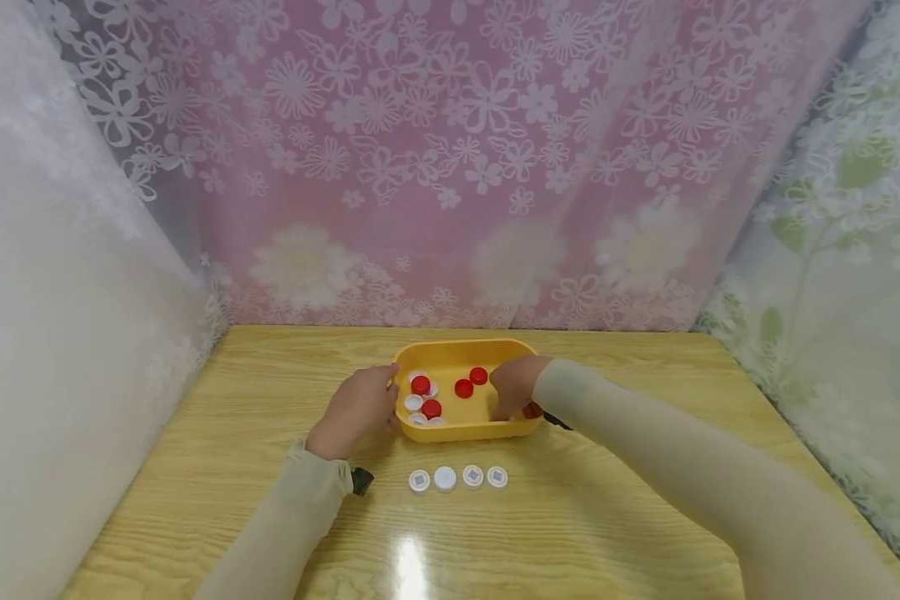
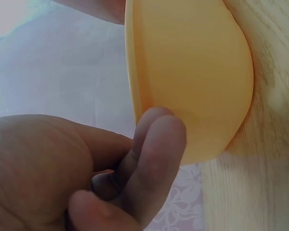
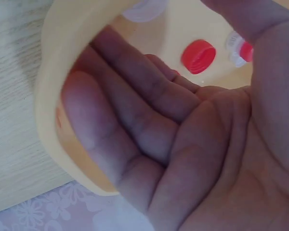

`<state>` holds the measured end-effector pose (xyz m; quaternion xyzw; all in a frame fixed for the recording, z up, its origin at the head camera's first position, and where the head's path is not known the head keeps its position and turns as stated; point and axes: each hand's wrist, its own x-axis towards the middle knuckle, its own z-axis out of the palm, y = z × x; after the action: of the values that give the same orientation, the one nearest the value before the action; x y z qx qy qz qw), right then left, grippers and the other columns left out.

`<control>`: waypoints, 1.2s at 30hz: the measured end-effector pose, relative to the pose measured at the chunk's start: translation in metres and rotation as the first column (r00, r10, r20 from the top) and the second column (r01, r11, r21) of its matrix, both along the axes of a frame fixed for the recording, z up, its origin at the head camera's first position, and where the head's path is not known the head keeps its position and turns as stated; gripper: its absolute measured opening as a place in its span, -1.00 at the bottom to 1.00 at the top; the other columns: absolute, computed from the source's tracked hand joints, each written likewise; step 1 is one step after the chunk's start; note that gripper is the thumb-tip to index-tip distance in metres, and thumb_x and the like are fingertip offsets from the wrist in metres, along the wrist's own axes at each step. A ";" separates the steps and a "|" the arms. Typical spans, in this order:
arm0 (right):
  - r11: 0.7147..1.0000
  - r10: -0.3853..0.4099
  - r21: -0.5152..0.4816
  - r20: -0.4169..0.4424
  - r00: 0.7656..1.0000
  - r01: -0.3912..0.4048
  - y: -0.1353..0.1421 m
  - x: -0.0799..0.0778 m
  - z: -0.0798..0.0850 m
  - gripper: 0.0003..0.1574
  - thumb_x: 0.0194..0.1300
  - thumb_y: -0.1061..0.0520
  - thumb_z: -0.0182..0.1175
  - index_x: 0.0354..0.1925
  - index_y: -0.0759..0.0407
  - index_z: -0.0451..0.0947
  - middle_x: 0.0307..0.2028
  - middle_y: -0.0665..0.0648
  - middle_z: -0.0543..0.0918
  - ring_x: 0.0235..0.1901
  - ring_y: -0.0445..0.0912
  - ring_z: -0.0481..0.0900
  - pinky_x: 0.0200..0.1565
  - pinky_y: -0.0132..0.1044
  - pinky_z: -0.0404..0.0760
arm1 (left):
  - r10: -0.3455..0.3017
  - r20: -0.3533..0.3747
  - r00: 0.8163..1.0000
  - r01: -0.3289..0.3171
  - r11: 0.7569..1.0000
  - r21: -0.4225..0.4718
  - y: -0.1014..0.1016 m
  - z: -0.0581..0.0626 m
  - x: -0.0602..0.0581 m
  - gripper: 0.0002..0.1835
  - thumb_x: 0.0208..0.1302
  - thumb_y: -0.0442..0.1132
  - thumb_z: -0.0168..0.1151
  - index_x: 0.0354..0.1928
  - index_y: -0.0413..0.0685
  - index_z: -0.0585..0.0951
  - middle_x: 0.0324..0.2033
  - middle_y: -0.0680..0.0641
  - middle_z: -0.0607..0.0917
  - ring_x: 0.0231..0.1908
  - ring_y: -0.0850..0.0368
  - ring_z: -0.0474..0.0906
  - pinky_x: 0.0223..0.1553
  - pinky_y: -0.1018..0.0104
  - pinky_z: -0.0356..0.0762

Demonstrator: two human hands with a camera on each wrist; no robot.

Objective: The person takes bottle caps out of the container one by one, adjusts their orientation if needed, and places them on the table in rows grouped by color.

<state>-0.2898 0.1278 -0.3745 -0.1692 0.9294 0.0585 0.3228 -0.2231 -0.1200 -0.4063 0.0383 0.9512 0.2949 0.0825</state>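
Note:
A yellow plastic basin (image 1: 465,432) holds red and white bottle caps. My left hand (image 1: 360,407) grips the rim at its left end; in the left wrist view, the bent fingers (image 2: 160,149) touch the basin's outer wall. Inside the right end is my right hand (image 1: 516,385), its fingers reaching down and slightly bent. No cap shows in its grasp in the right wrist view, though its fingertips are partly hidden. Two red caps, one a red bottle cap (image 1: 463,388), lie left of this hand. Red and white caps, including a white cap (image 1: 413,403), cluster at the left end.
Several white caps, among them a plain white cap (image 1: 445,478), lie in a row on the wooden table (image 1: 270,500) in front of the basin. A pink floral curtain (image 1: 420,167) hangs behind the table, with pale curtains on both sides.

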 end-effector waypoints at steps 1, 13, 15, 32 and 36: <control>1.000 0.003 -0.004 -0.004 1.000 -0.004 0.000 -0.002 -0.004 -0.67 0.31 -0.09 0.40 -0.17 0.05 0.54 -0.41 0.11 0.68 -0.56 -0.06 0.53 -0.51 -0.30 0.46 | 0.001 -0.003 1.000 -0.001 1.000 -0.011 0.001 0.000 0.000 -0.46 0.59 -0.21 0.10 0.52 -0.15 0.37 -0.50 -0.01 0.62 -0.65 0.15 0.55 -0.50 0.35 0.51; 0.959 0.283 0.038 -0.139 0.949 -0.281 0.008 0.001 -0.024 -0.73 0.39 -0.04 0.35 -0.39 0.04 0.56 -0.45 0.01 0.56 -0.41 -0.06 0.47 -0.21 -0.19 0.49 | -0.017 -0.032 0.999 0.014 0.997 -0.081 0.003 0.000 0.003 -0.46 0.57 -0.21 0.13 0.51 -0.15 0.39 -0.44 -0.01 0.60 -0.67 0.16 0.55 -0.50 0.35 0.50; 0.955 0.295 0.031 -0.146 0.944 -0.294 0.008 0.004 -0.019 -0.73 0.41 -0.02 0.33 -0.39 0.05 0.55 -0.45 0.02 0.54 -0.40 -0.05 0.45 -0.18 -0.18 0.47 | -0.017 -0.036 0.999 0.014 0.997 -0.077 0.002 0.000 0.003 -0.46 0.57 -0.21 0.13 0.51 -0.16 0.39 -0.44 -0.01 0.60 -0.66 0.16 0.55 -0.50 0.34 0.50; 0.878 0.456 -0.040 -0.238 0.858 -0.478 0.016 0.008 -0.020 -0.66 0.45 0.13 0.28 -0.49 0.04 0.45 -0.54 -0.01 0.41 -0.43 -0.06 0.36 -0.20 -0.22 0.42 | -0.030 -0.064 0.997 0.023 0.994 -0.107 0.004 -0.004 0.000 -0.47 0.58 -0.22 0.10 0.50 -0.19 0.40 -0.36 -0.03 0.64 -0.66 0.21 0.54 -0.42 0.33 0.49; 0.862 0.481 -0.024 -0.272 0.833 -0.506 0.014 0.001 -0.030 -0.66 0.44 0.13 0.28 -0.50 0.03 0.45 -0.56 -0.03 0.40 -0.46 -0.08 0.35 -0.23 -0.26 0.41 | -0.035 -0.078 0.996 0.026 0.994 -0.106 0.002 -0.005 0.000 -0.48 0.59 -0.23 0.08 0.49 -0.20 0.40 -0.15 -0.11 0.71 -0.53 0.13 0.60 -0.34 0.25 0.57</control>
<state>-0.2891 0.1422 -0.4048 -0.4094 0.8896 0.1168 0.1653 -0.2232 -0.1179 -0.4113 0.0602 0.9671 0.2418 0.0508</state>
